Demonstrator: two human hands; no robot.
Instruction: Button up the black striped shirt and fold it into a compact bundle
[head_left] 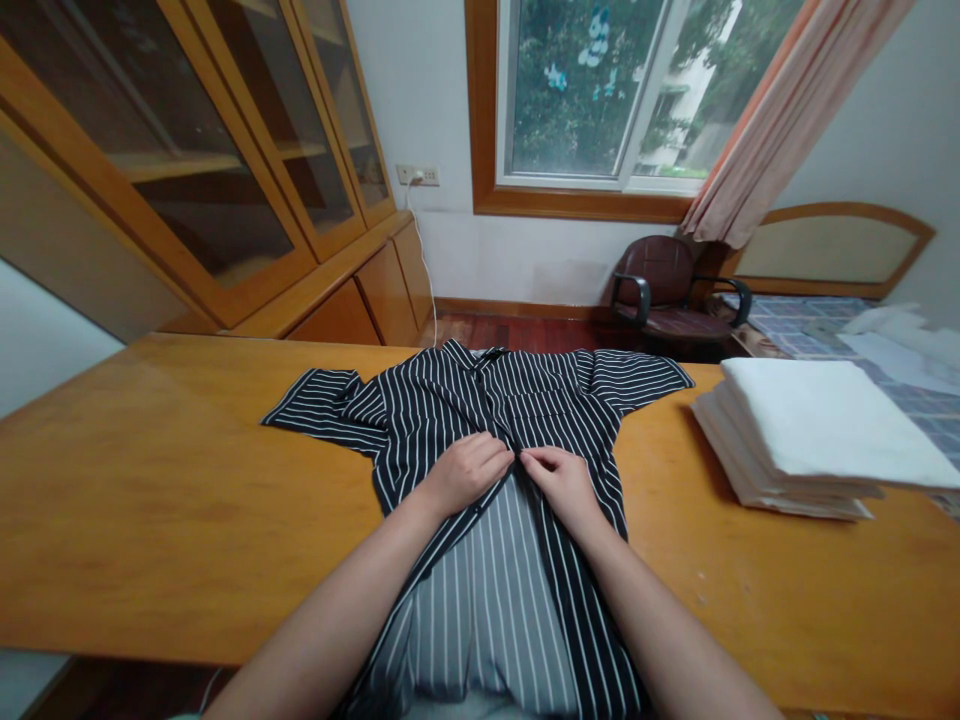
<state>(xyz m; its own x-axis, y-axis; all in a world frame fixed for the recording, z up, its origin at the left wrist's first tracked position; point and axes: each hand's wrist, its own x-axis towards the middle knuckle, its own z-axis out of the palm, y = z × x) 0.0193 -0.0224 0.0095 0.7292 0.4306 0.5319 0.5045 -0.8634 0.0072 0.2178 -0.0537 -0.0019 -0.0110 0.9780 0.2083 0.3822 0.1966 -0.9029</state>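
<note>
A black shirt with white stripes (435,410) lies face up on the table, collar toward the far edge and short sleeves spread to both sides. Its front is joined near the collar and parts below my hands, baring the grey striped inside. My left hand (472,470) pinches the left front edge at mid-chest. Close beside it, my right hand (559,480) pinches the right front edge, thumb and finger together. The fingertips of both hands nearly meet at the placket. Any button between them is too small to make out.
The wooden table (150,500) carries a stack of white folded sheets (832,420) at its right. Beyond stand an office chair (660,285), a bed (795,320) and a glass-door cabinet (300,200). A white cable (426,260) hangs from the wall socket.
</note>
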